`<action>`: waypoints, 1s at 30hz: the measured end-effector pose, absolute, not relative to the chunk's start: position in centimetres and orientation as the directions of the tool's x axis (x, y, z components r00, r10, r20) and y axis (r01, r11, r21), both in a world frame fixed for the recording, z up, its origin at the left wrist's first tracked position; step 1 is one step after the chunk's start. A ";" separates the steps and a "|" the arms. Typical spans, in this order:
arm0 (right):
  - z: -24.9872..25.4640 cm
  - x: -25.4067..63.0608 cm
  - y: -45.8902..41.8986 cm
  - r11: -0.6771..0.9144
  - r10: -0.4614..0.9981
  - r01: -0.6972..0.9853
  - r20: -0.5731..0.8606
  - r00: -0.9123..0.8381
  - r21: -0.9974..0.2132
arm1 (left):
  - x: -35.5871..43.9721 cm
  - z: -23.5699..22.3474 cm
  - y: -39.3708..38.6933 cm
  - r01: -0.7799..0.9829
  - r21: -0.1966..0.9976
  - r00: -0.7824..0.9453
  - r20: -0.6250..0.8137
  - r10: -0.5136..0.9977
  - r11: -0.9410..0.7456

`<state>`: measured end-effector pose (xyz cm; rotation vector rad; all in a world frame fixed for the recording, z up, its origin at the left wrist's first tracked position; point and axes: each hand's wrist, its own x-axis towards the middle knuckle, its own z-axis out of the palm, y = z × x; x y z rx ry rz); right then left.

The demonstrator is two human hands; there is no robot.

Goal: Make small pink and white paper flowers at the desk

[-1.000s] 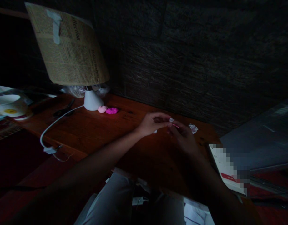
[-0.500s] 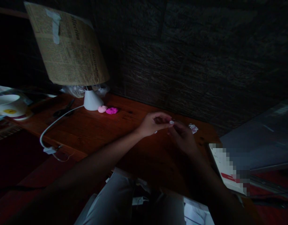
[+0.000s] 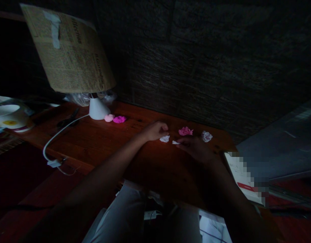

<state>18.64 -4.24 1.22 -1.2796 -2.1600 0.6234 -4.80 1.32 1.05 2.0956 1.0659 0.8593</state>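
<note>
My left hand is curled closed just above the wooden table, right beside a crumpled white piece; whatever its fingers hold, if anything, is hidden. Between the fingertips of my right hand is a small white scrap, pointing toward that crumpled piece without touching it. Behind my right hand lies a crumpled pink piece with ruffled edges. Another crumpled white piece rests farther right. Poor light makes the material of these pieces uncertain; they resemble paper or soft clay.
A lamp with a newspaper-print shade stands at the left, beside a pale pink lump and a magenta lump. Its white cord crosses the table. Scissors, a paper cup and a white box are around.
My hands have come apart and dropped toward the table. The right one carries the white scrap, which both hands were at before. The pink and left white crumpled pieces are now uncovered.
</note>
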 end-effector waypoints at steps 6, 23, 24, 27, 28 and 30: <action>1.5 18.7 -4.5 0.434 0.862 0.601 0.116 -0.494 -0.671 | -4.9 0.2 1.4 0.542 0.724 0.467 0.163 0.869 -0.427; 1.5 17.1 -4.4 0.367 0.929 0.389 0.315 -0.193 -0.845 | -2.5 0.9 0.1 0.019 0.968 0.444 0.217 0.870 -0.251; 1.4 17.0 -4.3 0.378 0.925 0.398 0.332 -0.183 -0.836 | -2.4 1.0 0.0 0.018 0.968 0.437 0.218 0.873 -0.250; 1.3 16.9 -4.4 0.415 0.910 0.397 0.379 -0.170 -0.818 | -2.3 1.2 -0.1 0.001 0.973 0.413 0.209 0.886 -0.230; 1.3 16.9 -4.5 0.431 0.902 0.402 0.396 -0.171 -0.808 | -2.3 1.2 -0.1 -0.017 0.976 0.402 0.205 0.893 -0.216; 1.4 16.8 -4.6 0.461 0.886 0.435 0.429 -0.176 -0.774 | -2.3 1.4 -0.2 -0.064 0.983 0.383 0.185 0.905 -0.174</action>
